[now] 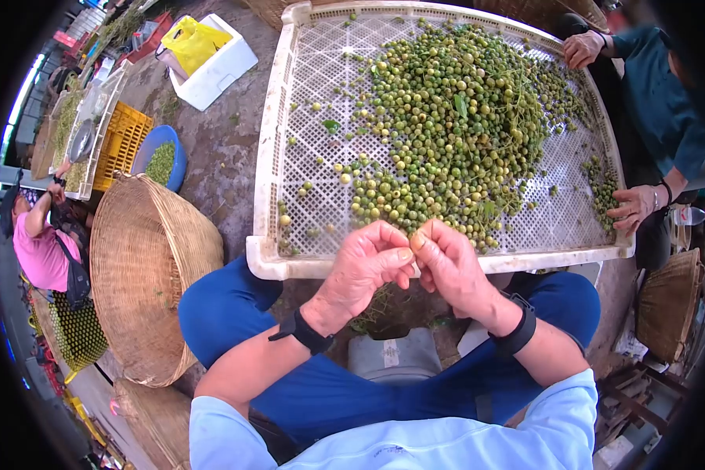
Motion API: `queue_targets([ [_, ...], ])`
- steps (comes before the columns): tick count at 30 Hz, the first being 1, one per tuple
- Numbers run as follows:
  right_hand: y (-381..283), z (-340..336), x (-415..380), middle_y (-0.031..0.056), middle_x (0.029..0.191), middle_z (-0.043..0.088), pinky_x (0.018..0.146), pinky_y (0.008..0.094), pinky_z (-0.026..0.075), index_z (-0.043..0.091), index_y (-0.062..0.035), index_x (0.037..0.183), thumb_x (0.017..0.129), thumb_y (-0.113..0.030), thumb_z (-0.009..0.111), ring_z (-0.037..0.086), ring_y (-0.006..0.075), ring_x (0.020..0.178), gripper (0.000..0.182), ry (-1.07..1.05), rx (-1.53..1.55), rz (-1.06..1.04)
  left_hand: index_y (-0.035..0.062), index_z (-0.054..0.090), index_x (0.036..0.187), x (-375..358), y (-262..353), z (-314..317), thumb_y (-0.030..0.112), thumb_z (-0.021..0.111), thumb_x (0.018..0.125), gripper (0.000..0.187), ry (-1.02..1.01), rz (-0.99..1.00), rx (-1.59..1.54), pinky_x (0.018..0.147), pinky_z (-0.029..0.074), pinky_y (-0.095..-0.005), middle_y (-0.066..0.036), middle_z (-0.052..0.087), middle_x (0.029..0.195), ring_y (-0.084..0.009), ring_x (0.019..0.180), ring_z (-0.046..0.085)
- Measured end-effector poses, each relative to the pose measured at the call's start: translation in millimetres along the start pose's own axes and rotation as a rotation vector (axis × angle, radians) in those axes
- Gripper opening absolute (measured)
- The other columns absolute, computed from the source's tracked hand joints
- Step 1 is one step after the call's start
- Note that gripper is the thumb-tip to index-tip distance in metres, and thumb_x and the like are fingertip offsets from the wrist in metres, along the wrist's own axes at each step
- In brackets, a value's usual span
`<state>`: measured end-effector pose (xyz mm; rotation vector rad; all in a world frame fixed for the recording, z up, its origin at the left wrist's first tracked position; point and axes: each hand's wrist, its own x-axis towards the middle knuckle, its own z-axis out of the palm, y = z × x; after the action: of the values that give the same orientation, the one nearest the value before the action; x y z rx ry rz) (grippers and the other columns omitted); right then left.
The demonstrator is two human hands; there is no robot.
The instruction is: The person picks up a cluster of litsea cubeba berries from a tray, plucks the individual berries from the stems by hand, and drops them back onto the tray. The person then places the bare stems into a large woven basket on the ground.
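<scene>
A heap of small round green-yellow fruits (446, 117) lies in a large white mesh tray (269, 164), some still on thin green stems. Over the tray's near rim, my left hand (364, 265) and my right hand (454, 265) meet, thumbs and fingertips pinched together. Whatever sits between the fingertips is too small or hidden to make out. Loose fruits lie just beyond my fingers. A few green leaves are mixed in with the heap.
At the right, another person's hands (638, 207) rest on the tray's side. A big woven basket (137, 274) stands at left, near a blue basin (178, 164) and a white foam box (215, 74). Farther left is a person in pink (39, 247). Between my legs sits a grey container (392, 356).
</scene>
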<state>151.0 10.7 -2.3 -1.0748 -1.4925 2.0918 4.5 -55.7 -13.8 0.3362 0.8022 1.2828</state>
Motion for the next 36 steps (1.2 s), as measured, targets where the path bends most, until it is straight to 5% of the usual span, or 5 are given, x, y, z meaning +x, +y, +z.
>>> queue_targets([
  [16,1,1,-9,-0.0031,0.064,0.047,0.042,0.0169,0.033,0.050,-0.0052,0.080,0.089,-0.023,0.048,0.042,0.0035,0.049,0.020,-0.173,0.358,0.096,0.0011,0.050,0.081,-8,16,-5,0.002,0.060,0.076,0.011,-0.073,-0.078,0.003,0.044,0.046,-0.0212,-0.007,0.056,0.069,-0.0110,0.051,0.054],
  [20,17,1,-15,0.0017,0.066,0.050,0.046,0.0232,0.039,0.051,-0.0038,0.086,0.085,-0.018,0.051,0.048,0.0109,0.053,0.014,-0.346,-0.366,-0.107,0.0007,0.053,0.084,-2,29,-27,0.000,0.059,0.072,0.013,0.055,0.106,0.410,0.063,0.050,-0.0280,-0.011,0.057,0.083,-0.0165,0.072,0.059],
  [22,31,6,-23,0.0118,0.068,0.056,0.049,0.0336,0.046,0.054,-0.0024,0.086,0.076,-0.006,0.054,0.058,0.0241,0.058,0.010,-0.342,-1.236,-0.518,0.0031,0.056,0.092,0,33,-36,0.002,0.060,0.069,0.023,0.254,0.553,1.493,0.090,0.040,-0.0385,-0.016,0.053,0.108,-0.0272,0.107,0.050],
  [28,1,7,-7,0.0111,0.068,0.057,0.054,0.0401,0.047,0.056,-0.0091,0.080,0.078,-0.012,0.051,0.058,0.0311,0.062,0.006,-0.063,-1.180,-0.311,0.0116,0.050,0.116,16,-2,-15,0.016,0.060,0.075,0.043,0.037,0.488,1.907,0.103,0.020,-0.0485,-0.013,0.034,0.135,-0.0363,0.129,0.020],
  [36,26,-6,30,0.0134,0.075,0.050,0.061,0.0399,0.046,0.047,-0.0040,0.076,0.072,-0.003,0.051,0.055,0.0319,0.072,0.006,-0.087,-1.166,-0.429,0.0061,0.056,0.106,8,10,-23,0.023,0.060,0.075,0.036,0.020,0.232,1.964,0.092,0.031,-0.0465,-0.010,0.045,0.123,-0.0307,0.119,0.036],
])
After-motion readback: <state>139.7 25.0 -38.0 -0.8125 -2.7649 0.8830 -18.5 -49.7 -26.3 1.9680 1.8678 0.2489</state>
